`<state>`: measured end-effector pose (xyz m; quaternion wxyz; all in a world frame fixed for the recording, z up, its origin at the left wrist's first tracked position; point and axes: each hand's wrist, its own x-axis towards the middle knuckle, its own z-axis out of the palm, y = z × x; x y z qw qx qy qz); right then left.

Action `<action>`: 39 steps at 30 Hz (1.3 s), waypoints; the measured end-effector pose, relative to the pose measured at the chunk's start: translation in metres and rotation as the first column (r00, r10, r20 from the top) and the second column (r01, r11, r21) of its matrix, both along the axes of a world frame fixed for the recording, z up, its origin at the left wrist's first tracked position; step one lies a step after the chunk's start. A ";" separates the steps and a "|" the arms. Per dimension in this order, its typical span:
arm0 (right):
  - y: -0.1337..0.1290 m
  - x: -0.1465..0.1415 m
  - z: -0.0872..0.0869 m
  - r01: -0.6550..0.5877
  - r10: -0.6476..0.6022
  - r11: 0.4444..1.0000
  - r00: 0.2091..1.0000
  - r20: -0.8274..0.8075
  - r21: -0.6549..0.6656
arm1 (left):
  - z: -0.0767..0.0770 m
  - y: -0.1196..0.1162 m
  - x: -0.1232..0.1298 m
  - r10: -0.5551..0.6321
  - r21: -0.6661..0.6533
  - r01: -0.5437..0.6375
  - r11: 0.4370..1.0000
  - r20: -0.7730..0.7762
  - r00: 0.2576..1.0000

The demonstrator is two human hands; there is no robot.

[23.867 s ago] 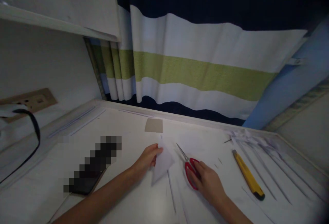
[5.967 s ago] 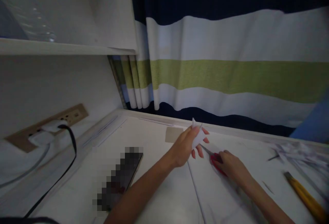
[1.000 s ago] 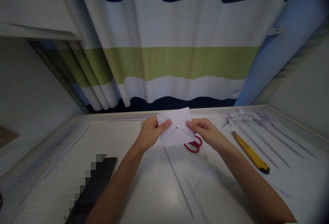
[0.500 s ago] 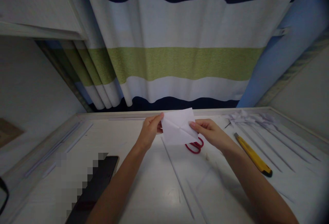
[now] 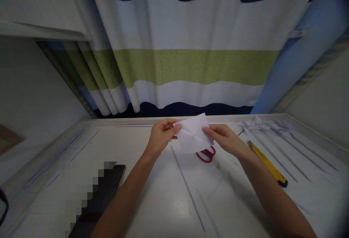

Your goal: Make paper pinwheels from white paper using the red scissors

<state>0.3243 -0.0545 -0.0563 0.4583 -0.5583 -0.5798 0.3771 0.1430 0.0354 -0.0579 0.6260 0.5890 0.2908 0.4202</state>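
A small creased sheet of white paper [image 5: 193,135] is held up above the white table, tilted slightly. My left hand [image 5: 161,136] pinches its left edge, thumb on the front and fingers behind. On the right edge my right hand [image 5: 222,137] grips the paper between thumb and fingers. Red-handled scissors [image 5: 207,155] lie just below the paper, their upper part hidden by it. A thin white paper stick [image 5: 188,187] lies on the table below my hands.
A yellow cutter [image 5: 268,163] lies right of my right forearm, with several white paper sticks [image 5: 283,150] beyond it. A dark phone [image 5: 106,190] lies by my left forearm. More thin strips [image 5: 57,156] lie at the far left. A striped curtain [image 5: 201,67] hangs behind.
The paper has shifted slightly right and tilted a little more. My left thumb has moved right, onto the front of the paper. My right hand has moved slightly right with it.
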 end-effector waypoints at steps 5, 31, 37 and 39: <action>0.000 0.002 -0.003 -0.022 0.023 1.000 0.999 0.033 -0.022 | -0.002 0.004 -0.002 0.017 0.032 -0.016 0.999 -0.022 1.000; 0.004 -0.007 -0.004 0.054 -0.064 0.998 0.949 0.309 0.042 | -0.017 -0.006 0.010 -0.134 -0.051 0.128 0.990 -0.136 0.982; 0.013 0.016 -0.023 0.158 -0.044 0.978 0.795 0.605 -0.136 | -0.015 0.001 0.006 -0.078 -0.067 0.070 0.995 -0.132 0.988; 0.014 0.023 -0.038 0.214 -0.006 0.954 0.710 0.704 -0.208 | -0.013 0.000 0.005 -0.072 -0.070 0.063 0.996 -0.130 0.989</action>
